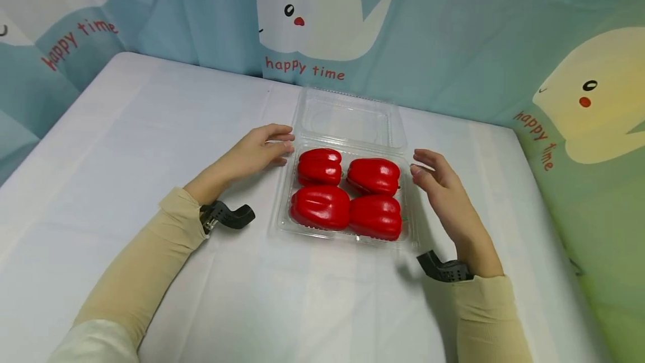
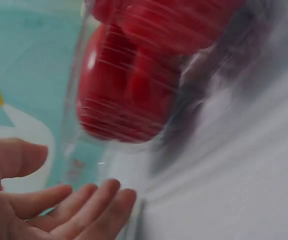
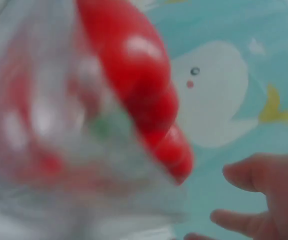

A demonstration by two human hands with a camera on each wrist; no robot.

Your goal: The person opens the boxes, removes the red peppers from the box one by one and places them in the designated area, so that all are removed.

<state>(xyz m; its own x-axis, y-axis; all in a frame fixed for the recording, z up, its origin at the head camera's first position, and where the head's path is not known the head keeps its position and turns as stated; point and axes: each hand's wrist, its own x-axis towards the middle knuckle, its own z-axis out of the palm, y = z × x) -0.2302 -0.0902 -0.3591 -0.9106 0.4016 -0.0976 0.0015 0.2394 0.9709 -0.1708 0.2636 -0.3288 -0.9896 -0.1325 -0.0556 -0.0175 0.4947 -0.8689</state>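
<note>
A clear plastic clamshell box (image 1: 285,218) lies on the table with its lid (image 1: 347,119) folded back, away from me. Several red bell peppers sit inside in two rows, among them a front left pepper (image 1: 319,207) and a back right pepper (image 1: 374,176). At the box's left side, near the hinge, is my left hand (image 1: 252,153), fingers extended and holding nothing. Just off the right side, my right hand (image 1: 443,192) has its fingers loosely bent and holds nothing. Both wrist views show peppers through the box wall, blurred, beside the fingers.
A white cloth covers the table (image 1: 211,307). Behind it and along its sides hangs a blue-green curtain (image 1: 443,32) with whale prints. Each wrist wears a black mount, one on the left (image 1: 234,216) and one on the right (image 1: 445,269).
</note>
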